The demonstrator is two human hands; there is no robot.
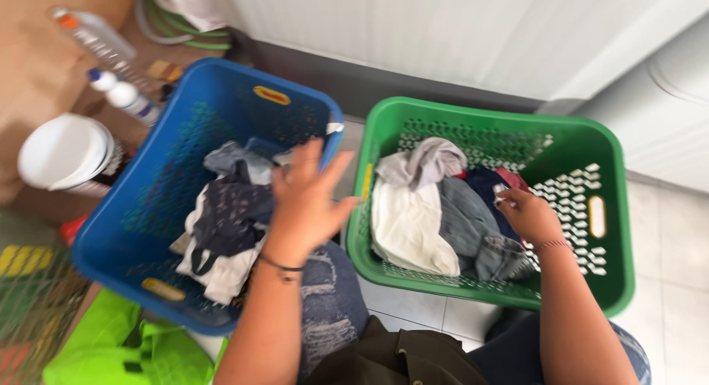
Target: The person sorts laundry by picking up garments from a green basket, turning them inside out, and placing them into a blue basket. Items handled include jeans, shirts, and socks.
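Note:
My left hand [306, 200] hovers open, fingers spread, over the right side of a blue laundry basket [148, 230] that holds dark and light clothes [225, 226]. My right hand [528, 215] reaches into a green laundry basket [613, 208] and pinches a small piece of light fabric next to a dark blue garment [484, 184]. White, grey and denim clothes [436, 215] fill the left half of the green basket. Both baskets stand side by side on the floor in front of my knees.
A white lidded tub [63, 152] and two plastic bottles [122, 93] stand left of the blue basket. A bright green bag [125, 348] lies at lower left. A white wall or appliance [443, 30] runs behind the baskets, with pale floor tiles [672, 281] to the right.

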